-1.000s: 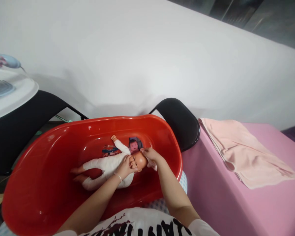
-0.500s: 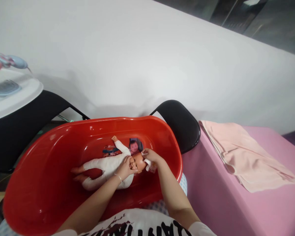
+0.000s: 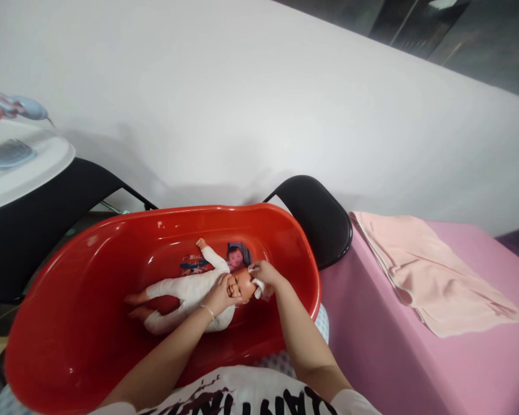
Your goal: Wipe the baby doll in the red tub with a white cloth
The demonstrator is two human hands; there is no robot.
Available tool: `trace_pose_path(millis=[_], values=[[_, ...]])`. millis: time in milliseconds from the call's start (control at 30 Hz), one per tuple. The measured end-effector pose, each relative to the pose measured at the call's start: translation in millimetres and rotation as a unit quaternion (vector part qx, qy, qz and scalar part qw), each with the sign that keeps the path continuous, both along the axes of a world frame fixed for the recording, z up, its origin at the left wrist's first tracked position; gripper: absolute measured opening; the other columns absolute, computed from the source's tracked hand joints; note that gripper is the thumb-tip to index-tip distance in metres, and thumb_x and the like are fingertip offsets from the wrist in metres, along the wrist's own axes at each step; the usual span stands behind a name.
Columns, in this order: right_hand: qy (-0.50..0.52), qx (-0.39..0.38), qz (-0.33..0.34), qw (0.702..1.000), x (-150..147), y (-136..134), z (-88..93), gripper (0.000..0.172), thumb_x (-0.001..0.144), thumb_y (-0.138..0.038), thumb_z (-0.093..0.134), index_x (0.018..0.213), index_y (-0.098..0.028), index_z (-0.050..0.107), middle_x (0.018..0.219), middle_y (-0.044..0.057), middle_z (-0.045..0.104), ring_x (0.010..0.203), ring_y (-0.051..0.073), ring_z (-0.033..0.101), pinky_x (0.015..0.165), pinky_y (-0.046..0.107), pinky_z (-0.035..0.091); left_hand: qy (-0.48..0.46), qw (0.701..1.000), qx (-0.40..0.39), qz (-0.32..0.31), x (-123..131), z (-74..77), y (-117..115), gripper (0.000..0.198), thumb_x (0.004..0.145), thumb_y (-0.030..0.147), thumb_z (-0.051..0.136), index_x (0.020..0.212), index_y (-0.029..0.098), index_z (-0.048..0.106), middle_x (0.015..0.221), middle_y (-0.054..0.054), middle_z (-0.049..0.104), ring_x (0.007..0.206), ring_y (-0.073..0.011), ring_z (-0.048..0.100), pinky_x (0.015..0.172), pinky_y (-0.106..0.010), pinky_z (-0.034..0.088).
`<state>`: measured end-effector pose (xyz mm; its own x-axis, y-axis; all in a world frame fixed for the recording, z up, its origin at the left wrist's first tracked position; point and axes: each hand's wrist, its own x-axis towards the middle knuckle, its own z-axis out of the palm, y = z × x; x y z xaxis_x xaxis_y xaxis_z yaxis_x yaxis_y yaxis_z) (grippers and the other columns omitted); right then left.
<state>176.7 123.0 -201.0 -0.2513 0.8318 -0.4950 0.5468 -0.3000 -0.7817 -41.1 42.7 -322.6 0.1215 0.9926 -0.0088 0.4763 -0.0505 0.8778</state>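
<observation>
A baby doll (image 3: 190,291) in a white sleepsuit lies on its back in a red plastic baby bathtub (image 3: 90,253). My left hand (image 3: 219,294), with a thin bracelet at the wrist, cups the doll's cheek and jaw. My right hand (image 3: 266,275) pinches a small white cloth (image 3: 259,288) and presses it against the side of the doll's head (image 3: 243,283), near the eye. The cloth is partly hidden by my fingers.
A pink padded table (image 3: 398,300) stands to the right of the tub, with a folded peach towel (image 3: 428,271) on it. A black chair back (image 3: 315,219) rises behind the tub. A white round surface (image 3: 21,167) holding a comb sits upper left, before a white wall.
My right hand has shifted from the top of the doll's head towards its temple, bringing the white cloth closer to the eye. My left hand stays on the doll's cheek.
</observation>
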Motion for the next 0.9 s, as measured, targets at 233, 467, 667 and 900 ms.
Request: trace_pose_path(millis=[233,467,667,900], values=[[0.013,0.016,0.009,1.000,2.0,3.8,-4.5,0.019,0.080,-0.004,0.061,0.090,-0.009,0.076,0.081,0.004,0.074,0.068,0.012,0.062,0.066,0.020,0.043,-0.015,0.999,-0.031,0.003,0.6,4.4,-0.1,0.073,0.071,0.024,0.092,0.133,0.023,0.055,0.140,-0.010,0.065,0.117,-0.0261,0.069,0.106,-0.042,0.058],[0.006,0.064,0.033,0.997,-3.2,2.1,-4.8,0.019,0.086,-0.003,0.060,0.086,-0.009,0.078,0.097,0.006,0.078,0.080,0.013,0.067,0.077,0.021,0.046,-0.001,1.000,-0.015,-0.008,-1.2,7.1,0.2,0.065,0.069,0.026,0.090,0.125,0.022,0.058,0.135,-0.010,0.066,0.124,-0.0318,0.068,0.111,-0.045,0.056],[-0.039,0.160,0.066,0.984,-30.7,-8.4,-20.0,0.017,0.099,-0.015,0.072,0.101,-0.018,0.089,0.130,0.007,0.080,0.128,0.021,0.068,0.120,0.029,0.040,-0.008,1.000,-0.023,0.009,0.4,2.4,-0.9,0.082,0.069,0.030,0.091,0.142,0.017,0.054,0.156,-0.023,0.061,0.143,-0.0387,0.064,0.121,-0.053,0.053],[-0.019,0.125,0.006,0.992,-46.1,-13.1,-33.3,0.025,0.106,-0.021,0.065,0.114,-0.018,0.088,0.135,0.008,0.079,0.132,0.020,0.069,0.121,0.026,0.045,-0.011,1.000,-0.025,0.009,0.5,3.2,-0.7,0.085,0.067,0.028,0.094,0.143,0.021,0.056,0.158,-0.021,0.063,0.146,-0.0391,0.065,0.125,-0.054,0.052]])
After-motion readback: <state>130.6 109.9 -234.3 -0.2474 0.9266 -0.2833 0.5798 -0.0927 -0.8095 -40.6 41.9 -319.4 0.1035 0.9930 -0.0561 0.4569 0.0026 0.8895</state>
